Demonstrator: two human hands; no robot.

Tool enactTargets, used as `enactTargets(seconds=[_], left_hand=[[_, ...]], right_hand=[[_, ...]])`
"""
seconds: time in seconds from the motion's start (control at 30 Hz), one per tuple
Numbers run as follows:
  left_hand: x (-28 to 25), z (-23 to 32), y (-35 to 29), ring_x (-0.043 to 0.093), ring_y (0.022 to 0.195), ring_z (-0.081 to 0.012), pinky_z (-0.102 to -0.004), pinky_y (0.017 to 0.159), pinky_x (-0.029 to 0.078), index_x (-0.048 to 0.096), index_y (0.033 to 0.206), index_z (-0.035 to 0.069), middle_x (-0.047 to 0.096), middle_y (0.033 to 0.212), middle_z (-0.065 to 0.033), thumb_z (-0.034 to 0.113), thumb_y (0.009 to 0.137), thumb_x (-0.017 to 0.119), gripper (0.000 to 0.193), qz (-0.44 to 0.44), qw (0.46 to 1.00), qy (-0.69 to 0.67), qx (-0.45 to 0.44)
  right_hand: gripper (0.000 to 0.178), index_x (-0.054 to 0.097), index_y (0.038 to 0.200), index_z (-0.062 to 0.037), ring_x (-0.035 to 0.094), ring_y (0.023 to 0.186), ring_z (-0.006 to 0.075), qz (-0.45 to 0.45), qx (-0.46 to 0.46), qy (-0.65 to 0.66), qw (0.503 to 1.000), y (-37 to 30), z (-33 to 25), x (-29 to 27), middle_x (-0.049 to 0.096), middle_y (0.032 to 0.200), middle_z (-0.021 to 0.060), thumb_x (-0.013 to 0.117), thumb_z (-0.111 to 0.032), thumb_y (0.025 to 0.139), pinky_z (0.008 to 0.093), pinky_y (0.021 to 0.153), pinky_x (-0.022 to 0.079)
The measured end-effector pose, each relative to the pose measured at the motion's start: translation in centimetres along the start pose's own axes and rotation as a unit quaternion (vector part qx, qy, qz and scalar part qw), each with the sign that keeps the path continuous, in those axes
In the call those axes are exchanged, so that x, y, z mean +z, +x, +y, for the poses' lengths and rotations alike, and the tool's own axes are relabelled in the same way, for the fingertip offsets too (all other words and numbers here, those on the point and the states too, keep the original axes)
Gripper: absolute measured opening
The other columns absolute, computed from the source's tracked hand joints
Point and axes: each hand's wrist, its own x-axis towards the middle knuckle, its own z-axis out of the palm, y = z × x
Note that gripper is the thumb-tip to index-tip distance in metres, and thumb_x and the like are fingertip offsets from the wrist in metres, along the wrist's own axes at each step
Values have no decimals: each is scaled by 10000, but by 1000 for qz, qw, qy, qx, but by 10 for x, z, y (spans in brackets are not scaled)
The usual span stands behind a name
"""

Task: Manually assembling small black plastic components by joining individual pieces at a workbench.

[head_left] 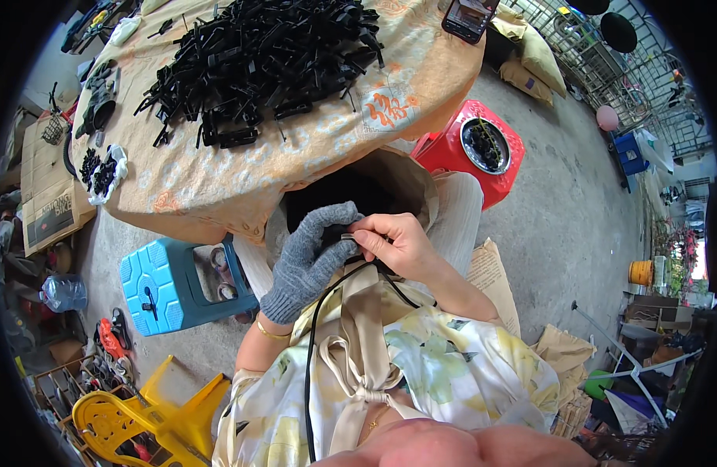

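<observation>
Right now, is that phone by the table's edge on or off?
On: the phone is lit up with a coloured picture. Its top runs out of view.

The fingers of the right hand [401, 243] cover most of a small piece [348, 236], too small to identify; whether the left hand [305, 263] grips it too is hidden. The sack's [424, 187] inside is too dark to show its contents. The top edge cuts off the pile [257, 66], cloth [218, 187] and phone [465, 19]; the lower edge crops the chair [171, 416]. The right knee [461, 204] hides part of the red stool [510, 167].
</observation>
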Motion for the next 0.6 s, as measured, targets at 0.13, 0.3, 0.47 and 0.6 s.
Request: enactTargets(seconds=[0.13,0.3,0.47,0.6], left_hand=[[4,6,-1,530,1009,-130,-264,858,454,470,1175,23,529,1165,-74,-11,820,576,373,20,1000,11,-2],[4,1,1,588,914,-149,-268,788,486,521,1098,16,585,1063,-86,-3,794,610,317,45,990,114,64],[3,-6,-3,604,880,-165,-270,766,492,538,1074,17,597,1032,-99,-20,781,614,304,62,958,247,133],[2,-10,-5,591,924,-170,-280,805,477,520,1120,16,585,1071,-100,-24,792,596,339,59,966,227,110]], right_hand=[[145,626,896,30,522,558,52,-20,-12,-23,999,1,-2,-3,584,637,16,554,-91,861,204,517,442],[136,629,894,30,518,563,51,7,-10,-19,1000,1,-4,3,589,643,12,544,-72,866,197,521,440],[143,629,908,27,500,582,42,-8,37,45,998,3,6,4,600,676,2,531,-74,877,190,543,438],[163,627,928,23,487,587,36,-11,46,44,998,1,10,5,593,684,-10,527,-99,888,185,534,417]])
